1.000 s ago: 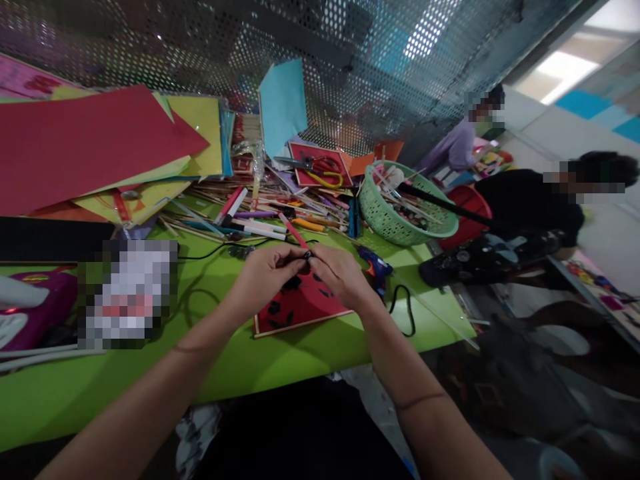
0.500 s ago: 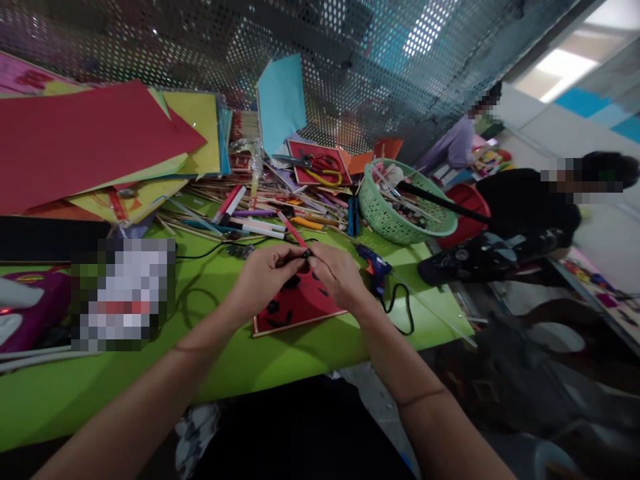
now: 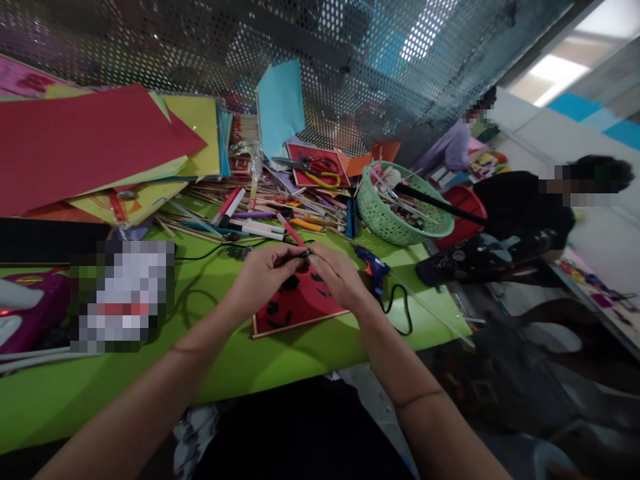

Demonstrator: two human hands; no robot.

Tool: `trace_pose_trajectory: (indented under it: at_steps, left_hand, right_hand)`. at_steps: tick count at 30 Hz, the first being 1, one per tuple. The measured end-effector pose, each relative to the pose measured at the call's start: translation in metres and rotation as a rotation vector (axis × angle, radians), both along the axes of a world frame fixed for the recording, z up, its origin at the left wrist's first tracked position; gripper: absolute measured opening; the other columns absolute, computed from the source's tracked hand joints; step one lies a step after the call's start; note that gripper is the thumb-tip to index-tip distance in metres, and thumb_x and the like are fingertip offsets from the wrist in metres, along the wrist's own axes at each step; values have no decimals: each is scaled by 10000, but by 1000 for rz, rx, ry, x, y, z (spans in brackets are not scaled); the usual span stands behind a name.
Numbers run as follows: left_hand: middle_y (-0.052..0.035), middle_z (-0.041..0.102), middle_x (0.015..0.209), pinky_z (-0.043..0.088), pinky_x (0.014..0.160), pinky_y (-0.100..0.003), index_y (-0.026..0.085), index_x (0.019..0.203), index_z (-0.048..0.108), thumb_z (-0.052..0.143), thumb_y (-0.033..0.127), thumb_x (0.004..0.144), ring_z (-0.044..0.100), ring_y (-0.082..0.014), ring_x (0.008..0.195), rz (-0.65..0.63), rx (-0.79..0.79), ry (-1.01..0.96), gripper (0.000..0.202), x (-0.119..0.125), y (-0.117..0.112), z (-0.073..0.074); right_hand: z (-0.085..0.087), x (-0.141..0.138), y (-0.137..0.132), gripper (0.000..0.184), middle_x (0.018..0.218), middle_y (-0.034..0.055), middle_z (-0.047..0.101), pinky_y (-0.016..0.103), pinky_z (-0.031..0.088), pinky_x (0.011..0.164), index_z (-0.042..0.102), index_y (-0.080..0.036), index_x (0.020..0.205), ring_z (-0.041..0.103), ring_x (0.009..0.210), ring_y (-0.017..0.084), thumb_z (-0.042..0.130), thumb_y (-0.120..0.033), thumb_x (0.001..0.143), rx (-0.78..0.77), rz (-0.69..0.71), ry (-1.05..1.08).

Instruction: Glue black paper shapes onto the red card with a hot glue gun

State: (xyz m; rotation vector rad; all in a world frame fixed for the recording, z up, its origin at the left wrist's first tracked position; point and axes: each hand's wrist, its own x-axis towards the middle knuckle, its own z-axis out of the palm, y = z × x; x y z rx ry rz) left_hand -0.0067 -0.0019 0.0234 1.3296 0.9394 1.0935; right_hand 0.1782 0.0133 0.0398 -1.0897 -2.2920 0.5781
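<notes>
Both forearms (image 3: pixel 165 380) reach forward; left hand (image 3: pixel 264 272) and right hand (image 3: pixel 341 275) meet fingertip to fingertip (fingers pinched)

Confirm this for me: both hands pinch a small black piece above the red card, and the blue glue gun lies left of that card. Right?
Not quite. The head view shows the blue glue gun lying right of the red card, not left. The rest holds: the left hand and right hand pinch the small black piece above that card.

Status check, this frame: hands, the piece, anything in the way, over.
Left hand and right hand both pinching small black piece. Held above red card on green table. Blue glue gun close beside right hand.
</notes>
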Motion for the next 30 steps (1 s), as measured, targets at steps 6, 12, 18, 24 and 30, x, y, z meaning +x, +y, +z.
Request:
trace_pose_trajectory:
  at_steps: [6, 12, 18, 24, 30]
  left_hand:
    - [-61, 766, 1005, 503, 873, -299, 173, 1048, 752, 660, 329, 850, 680, -210, 943, 43, 81, 59, 268, 2, -1, -2]
    - [-51, 767, 1022, 512, 877, -303, 183, 1065, 745, 628, 289, 861, 686, -201, 934, 63, 112, 93, 258, 6, -1, -7]
    - [-42, 768, 1015, 511, 865, -290, 185, 1072, 749, 622, 255, 857, 691, -197, 926, 82, 116, 124, 259, 7, 0, -13]
    - [-37, 768, 1023, 501, 869, -286, 186, 1087, 747, 612, 252, 863, 688, -196, 931, 95, 128, 170, 270, 7, 0, -16]
    - [-35, 773, 1012, 497, 860, -280, 179, 1068, 752, 604, 235, 859, 688, -193, 922, 119, 138, 201, 262, 9, 0, -16]
  right_hand:
    - [0, -3, -1, 278, 701, -13, 508, 281, 314, 583, 405, -230, 736, 454, 636, 147, 373, -310, 1000, 6, -44, -38]
    - [0, -9, -2, 225, 675, -5, 472, 298, 277, 593, 386, -229, 720, 408, 624, 158, 365, -241, 943, 46, -92, -79]
    - [-5, -12, -4, 193, 700, 15, 511, 313, 284, 626, 431, -226, 751, 423, 648, 177, 364, -237, 932, 116, -149, -157]
    - [-8, -14, -7, 194, 725, 27, 558, 321, 284, 634, 483, -211, 780, 454, 663, 180, 366, -218, 935, 188, -199, -222]
    - [-10, -17, -10, 204, 778, 42, 612, 323, 299, 660, 531, -202, 813, 498, 704, 189, 370, -200, 939, 214, -248, -276]
